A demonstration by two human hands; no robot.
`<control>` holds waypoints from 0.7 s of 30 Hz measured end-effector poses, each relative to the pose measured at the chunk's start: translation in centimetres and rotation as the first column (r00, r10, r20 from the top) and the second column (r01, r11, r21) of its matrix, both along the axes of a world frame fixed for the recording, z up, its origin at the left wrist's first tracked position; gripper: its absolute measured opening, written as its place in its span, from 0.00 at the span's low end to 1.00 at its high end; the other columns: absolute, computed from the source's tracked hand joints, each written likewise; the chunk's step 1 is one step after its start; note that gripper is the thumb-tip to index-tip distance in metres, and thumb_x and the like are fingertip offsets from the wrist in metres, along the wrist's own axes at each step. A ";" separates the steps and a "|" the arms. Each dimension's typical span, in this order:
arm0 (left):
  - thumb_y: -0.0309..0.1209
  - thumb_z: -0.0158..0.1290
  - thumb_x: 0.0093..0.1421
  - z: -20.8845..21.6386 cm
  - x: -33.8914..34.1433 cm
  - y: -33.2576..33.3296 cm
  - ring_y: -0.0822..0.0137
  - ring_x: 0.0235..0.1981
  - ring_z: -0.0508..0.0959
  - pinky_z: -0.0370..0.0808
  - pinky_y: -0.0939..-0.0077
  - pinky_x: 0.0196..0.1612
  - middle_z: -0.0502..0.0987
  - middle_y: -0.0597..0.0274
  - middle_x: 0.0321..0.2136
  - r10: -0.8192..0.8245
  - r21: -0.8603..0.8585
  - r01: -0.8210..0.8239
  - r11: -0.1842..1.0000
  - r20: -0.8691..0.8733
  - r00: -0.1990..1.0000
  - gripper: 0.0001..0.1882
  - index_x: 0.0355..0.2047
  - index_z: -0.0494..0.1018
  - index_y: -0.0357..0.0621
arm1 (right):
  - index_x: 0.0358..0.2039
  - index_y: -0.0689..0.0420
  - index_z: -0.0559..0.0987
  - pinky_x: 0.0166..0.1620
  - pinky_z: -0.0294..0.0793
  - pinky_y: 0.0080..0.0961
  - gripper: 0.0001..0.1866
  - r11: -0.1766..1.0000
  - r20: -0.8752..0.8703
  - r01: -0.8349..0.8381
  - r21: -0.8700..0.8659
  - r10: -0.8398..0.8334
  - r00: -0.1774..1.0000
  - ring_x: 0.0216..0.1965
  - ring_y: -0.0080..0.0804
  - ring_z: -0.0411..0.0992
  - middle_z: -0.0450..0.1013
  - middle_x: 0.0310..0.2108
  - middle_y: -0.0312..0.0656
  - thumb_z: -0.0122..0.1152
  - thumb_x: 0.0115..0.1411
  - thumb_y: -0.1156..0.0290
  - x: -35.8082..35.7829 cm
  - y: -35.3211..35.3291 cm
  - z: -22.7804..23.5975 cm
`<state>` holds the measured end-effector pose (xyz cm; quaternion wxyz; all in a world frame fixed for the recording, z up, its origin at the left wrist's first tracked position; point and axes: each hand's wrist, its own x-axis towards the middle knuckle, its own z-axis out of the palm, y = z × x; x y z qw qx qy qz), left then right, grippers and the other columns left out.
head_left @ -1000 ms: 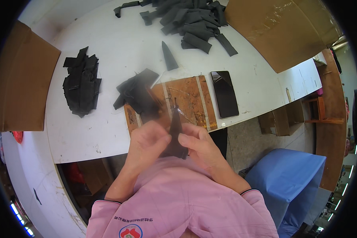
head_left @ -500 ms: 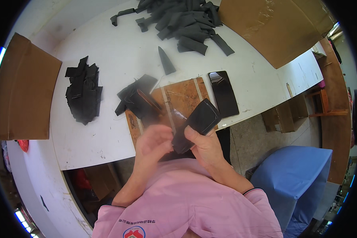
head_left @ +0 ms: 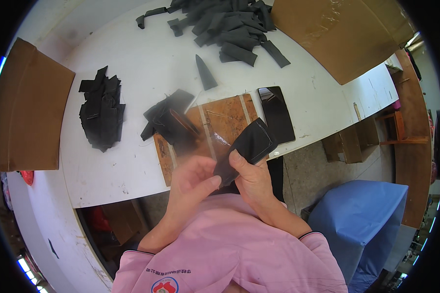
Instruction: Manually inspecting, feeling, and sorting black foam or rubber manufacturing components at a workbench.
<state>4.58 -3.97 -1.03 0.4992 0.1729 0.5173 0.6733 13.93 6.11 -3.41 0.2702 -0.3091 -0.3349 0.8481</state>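
Note:
My right hand [head_left: 253,178] grips a black fabric piece [head_left: 253,141] with pale stitching along its edge, thumb pressed on top. At the piece's near left end, my left hand [head_left: 193,178] has its thumb against the cloth and its fingers curled; the fingertips are partly hidden. The fabric is tilted above the near edge of a brown board [head_left: 234,115] with pale stripes. More black fabric pieces [head_left: 168,117] lie on the board's left part, one folded with an orange-brown edge showing. Behind the board is a grey pointed piece [head_left: 206,73].
A dark phone [head_left: 277,115] lies right of the board on the white table [head_left: 142,58]. Black cloth pieces [head_left: 102,112] are stacked at left, and dark grey strips [head_left: 230,29] heap at the back. Cardboard boxes [head_left: 29,107] flank the table; a blue bag [head_left: 357,215] stands at right.
The fabric piece has shifted slightly to the right and its far end has turned a little. My left thumb has come down against its near end.

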 end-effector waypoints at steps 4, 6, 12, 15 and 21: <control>0.24 0.52 0.47 -0.5 0.0 0.4 0.77 0.20 0.70 0.67 0.87 0.25 0.72 0.61 0.21 0.071 -0.065 -0.072 0.995 -0.020 0.997 0.09 0.29 0.68 0.34 | 0.28 0.56 0.70 0.29 0.64 0.14 0.09 0.998 -0.009 0.018 0.052 -0.017 1.000 0.26 0.16 0.64 0.67 0.24 0.30 0.58 0.52 0.67 -0.2 0.1 -0.2; 0.24 0.52 0.48 -0.6 0.1 0.4 0.77 0.20 0.70 0.67 0.87 0.25 0.72 0.61 0.21 0.097 -0.067 -0.097 0.993 -0.007 0.995 0.08 0.29 0.68 0.34 | 0.28 0.57 0.70 0.29 0.64 0.14 0.09 0.998 -0.026 0.022 0.053 -0.021 0.999 0.26 0.16 0.64 0.67 0.24 0.30 0.58 0.52 0.67 -0.3 0.2 -0.2; 0.22 0.50 0.49 -1.1 0.1 0.5 0.76 0.20 0.71 0.67 0.87 0.24 0.73 0.61 0.22 0.163 -0.043 -0.162 0.986 0.027 0.986 0.05 0.28 0.68 0.34 | 0.27 0.58 0.70 0.30 0.64 0.15 0.08 0.951 0.074 -0.005 0.309 -0.019 0.997 0.26 0.17 0.64 0.67 0.24 0.31 0.59 0.51 0.69 0.1 0.0 0.1; 0.22 0.50 0.50 -1.1 0.4 0.6 0.76 0.20 0.71 0.68 0.87 0.24 0.73 0.61 0.23 0.208 -0.007 -0.208 0.978 -0.006 0.978 0.05 0.28 0.69 0.34 | 0.26 0.58 0.71 0.30 0.64 0.15 0.08 0.912 0.065 -0.037 0.409 0.012 0.998 0.26 0.17 0.64 0.67 0.24 0.32 0.59 0.51 0.69 0.4 0.2 0.1; 0.24 0.53 0.51 -1.2 1.0 0.2 0.77 0.21 0.71 0.68 0.87 0.24 0.73 0.62 0.25 0.215 0.034 -0.212 0.977 -0.125 0.969 0.06 0.28 0.69 0.35 | 0.27 0.58 0.72 0.30 0.64 0.15 0.09 0.922 0.007 -0.096 0.374 0.100 0.995 0.27 0.17 0.64 0.68 0.25 0.32 0.60 0.50 0.69 0.7 0.3 -0.2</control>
